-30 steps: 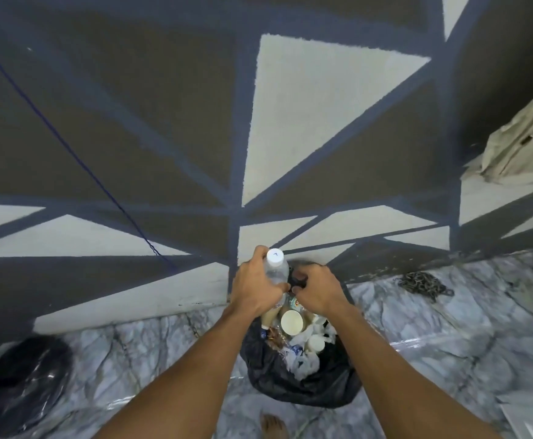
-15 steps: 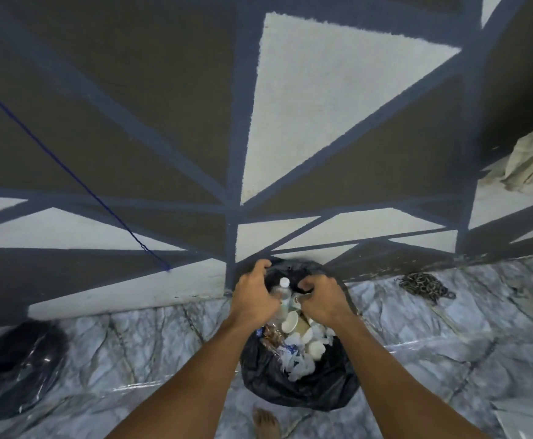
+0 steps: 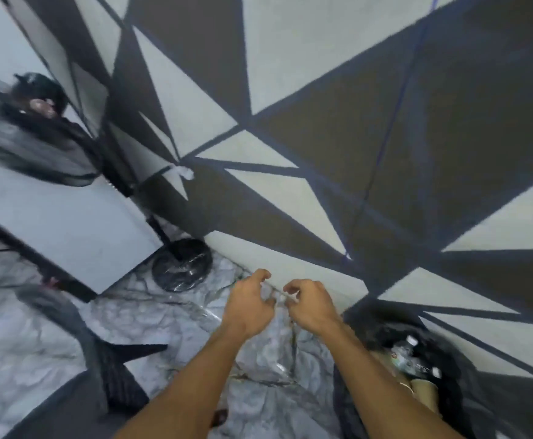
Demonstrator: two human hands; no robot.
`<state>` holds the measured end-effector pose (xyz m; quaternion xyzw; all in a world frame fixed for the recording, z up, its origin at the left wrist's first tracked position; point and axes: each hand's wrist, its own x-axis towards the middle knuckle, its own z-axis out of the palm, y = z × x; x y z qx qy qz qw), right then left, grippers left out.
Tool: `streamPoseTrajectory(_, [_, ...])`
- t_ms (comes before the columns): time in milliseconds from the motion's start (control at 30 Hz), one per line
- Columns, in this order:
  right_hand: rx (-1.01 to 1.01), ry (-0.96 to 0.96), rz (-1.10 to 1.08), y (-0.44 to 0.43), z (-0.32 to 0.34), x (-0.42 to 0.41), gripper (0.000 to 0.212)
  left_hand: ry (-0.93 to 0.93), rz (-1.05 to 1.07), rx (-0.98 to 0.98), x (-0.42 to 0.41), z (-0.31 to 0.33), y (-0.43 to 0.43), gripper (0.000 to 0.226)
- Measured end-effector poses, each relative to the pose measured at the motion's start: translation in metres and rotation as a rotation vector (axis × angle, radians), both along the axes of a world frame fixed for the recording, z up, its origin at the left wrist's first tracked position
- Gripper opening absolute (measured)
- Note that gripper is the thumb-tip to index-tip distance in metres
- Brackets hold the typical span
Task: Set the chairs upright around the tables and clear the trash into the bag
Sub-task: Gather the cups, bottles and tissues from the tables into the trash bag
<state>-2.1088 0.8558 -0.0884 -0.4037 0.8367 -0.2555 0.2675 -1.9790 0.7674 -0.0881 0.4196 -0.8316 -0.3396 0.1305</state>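
Note:
The black trash bag [image 3: 449, 359] stands open on the floor at the lower right, against the wall, holding a clear plastic bottle [image 3: 406, 354] and paper cups [image 3: 423, 391]. My left hand [image 3: 250, 304] and my right hand [image 3: 308, 304] hover side by side over the marble floor, left of the bag. Both hold nothing, with fingers curled and apart. A dark chair [image 3: 106, 369] lies at the lower left, blurred. A white table [image 3: 56, 229] on a black round base [image 3: 181, 264] stands at the left.
The wall [image 3: 338, 122] with grey, white and dark triangles runs close ahead. A dark bundle [image 3: 37, 122] rests on the table's far end. The marble floor [image 3: 163, 312] carries clear plastic sheeting. A bare foot [image 3: 219, 418] shows at the bottom.
My hands have let go of the bottle and left the bag; the bottle now lies in the bag. The view has swung left, so the bag sits at the lower right and the table appears.

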Motion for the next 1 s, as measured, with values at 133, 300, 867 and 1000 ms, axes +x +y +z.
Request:
streamPoseTrajectory(133, [-0.103,0.048,0.23,-0.063,0.04,0.129,0.03,0.127,0.236,-0.059,0.141,0.026,-0.029,0.038])
streamPoseTrajectory(300, [-0.208,0.061,0.502,-0.1,0.068,0.311,0.024,0.189,0.523,-0.136,0.33,0.051,-0.019,0.032])
streamPoseTrajectory(867, [0.069,-0.021,1.481,-0.081,-0.014,0.767,0.041,0.011,1.463,0.1,0.737,-0.012,0.119,0.038])
streamPoseTrajectory(1000, [0.158,0.112,1.57,-0.087,-0.063,0.801,0.057,-0.132,1.52,0.269,0.77,-0.063,0.135,0.058])
